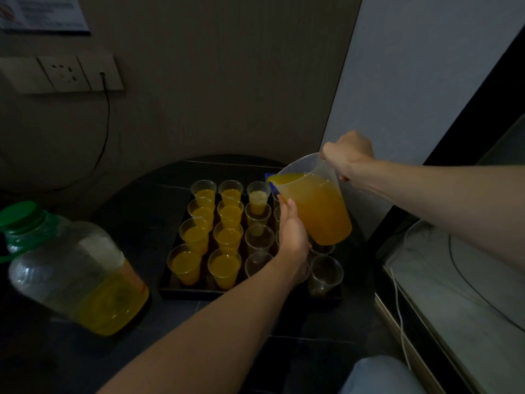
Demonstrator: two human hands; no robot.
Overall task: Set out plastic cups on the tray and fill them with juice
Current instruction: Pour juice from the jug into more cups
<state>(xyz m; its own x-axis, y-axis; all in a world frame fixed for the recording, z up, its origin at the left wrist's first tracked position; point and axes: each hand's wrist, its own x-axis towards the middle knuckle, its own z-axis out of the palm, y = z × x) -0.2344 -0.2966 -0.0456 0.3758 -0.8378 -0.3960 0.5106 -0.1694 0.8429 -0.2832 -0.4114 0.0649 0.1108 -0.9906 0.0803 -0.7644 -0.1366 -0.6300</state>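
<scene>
Right hand (pixel 348 157): fingers curled tight round the handle of the jug (pixel 315 206), knuckles up, carrying the weight from the top rear. Left hand (pixel 292 231): fingers laid fairly straight up the jug's near wall with the palm against it, steadying and not wrapping. The jug is tipped, long axis running from its base low on the right up to the spout (pixel 271 179) on the far left, with juice sitting right at the lip. Can't make out the stream itself. Directly below and just left of the spout is the far cup of the third column (pixel 258 194), partly full and frothy on top, so I'd say that's the one being filled. The tray (pixel 181 291) holds the cups in rows. The two left columns (pixel 196 237) look full. In the third column the next cup toward the body has only a little in it, and the two nearer ones (pixel 257 240) look empty. The fourth column is mostly hidden behind the left hand and jug; its front cup (pixel 325 273) looks empty. Key relation: the unfilled cups lie nearer the body than the spout, so the next pour probably means drawing the spout back along that column. The left hand is closer to those cups and could knock one. A big bottle (pixel 76 274), part full, stands left of the tray, well apart.
</scene>
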